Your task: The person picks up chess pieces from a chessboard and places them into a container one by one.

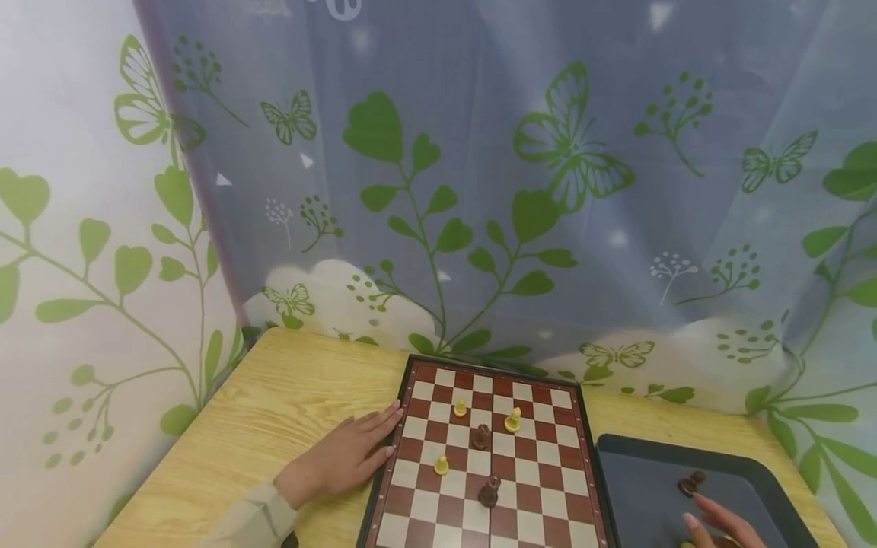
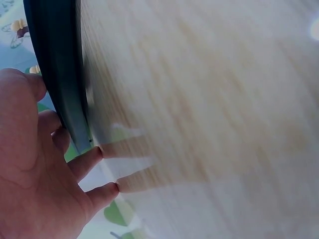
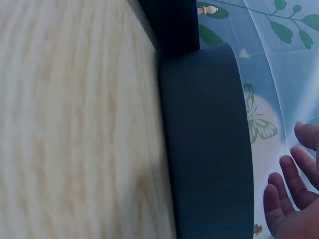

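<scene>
A chessboard with red-brown and white squares lies on the table and bears yellow pieces and two dark brown pieces. My left hand lies beside the board's left edge, fingertips at its dark frame, fingers mostly straight. Over the dark tray on the right is my right hand, partly cut off by the head view's lower edge. Its fingertips are close to a brown chess piece tipped over in the tray. In the right wrist view the fingers are spread and loosely bent, with nothing between them.
On the board stand a yellow piece, yellow pawns and the brown pieces. The tray's raised wall adjoins the board. A printed curtain hangs behind the wooden table.
</scene>
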The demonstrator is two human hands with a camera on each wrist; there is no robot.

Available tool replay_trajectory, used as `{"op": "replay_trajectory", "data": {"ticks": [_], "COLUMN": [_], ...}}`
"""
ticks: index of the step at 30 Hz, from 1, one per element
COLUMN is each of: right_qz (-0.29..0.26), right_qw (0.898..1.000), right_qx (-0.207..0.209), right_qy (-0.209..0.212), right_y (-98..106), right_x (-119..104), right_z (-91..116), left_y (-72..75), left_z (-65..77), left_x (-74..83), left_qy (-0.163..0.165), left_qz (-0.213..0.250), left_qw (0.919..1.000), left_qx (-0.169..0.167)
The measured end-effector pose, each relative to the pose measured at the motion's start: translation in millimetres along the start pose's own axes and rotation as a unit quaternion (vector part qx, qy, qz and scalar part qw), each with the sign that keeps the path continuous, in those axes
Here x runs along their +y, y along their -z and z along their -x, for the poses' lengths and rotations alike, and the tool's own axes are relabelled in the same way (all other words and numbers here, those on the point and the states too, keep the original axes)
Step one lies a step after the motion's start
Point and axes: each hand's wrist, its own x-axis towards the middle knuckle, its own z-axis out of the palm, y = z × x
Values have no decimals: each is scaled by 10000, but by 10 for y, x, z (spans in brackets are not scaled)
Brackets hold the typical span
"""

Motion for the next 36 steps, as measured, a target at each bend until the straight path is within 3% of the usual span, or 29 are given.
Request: {"op": "replay_trajectory", "data": {"ticks": [7, 12, 16, 22, 29, 36], "right_qz": [-263, -378, -106, 241, 215, 437], "right_qw": [9987, 9987, 9991, 9960, 9892, 9751], "right_qx": [-383, -339, -277, -694, -678, -1122], "right_qy": [-196, 10, 302, 512, 1280, 1860], "right_y": [24, 19, -9, -5, -120, -269], "right_x": [-114, -174, -229, -279, -403, -693], "right_z": [74, 175, 231, 258, 396, 592], "left_y": [1, 3, 2, -10, -4, 17], "left_z": [-3, -7, -8, -13, 1, 5], "left_x": [-13, 2, 10, -3, -26, -33], "left_qy": [-33, -56, -36, 47, 42, 40], "left_qz": [-34, -43, -56, -70, -99, -135], "left_qw": [10000, 10000, 10000, 9999, 9999, 9997], "left_qx": [40, 16, -61, -132, -119, -181]}}
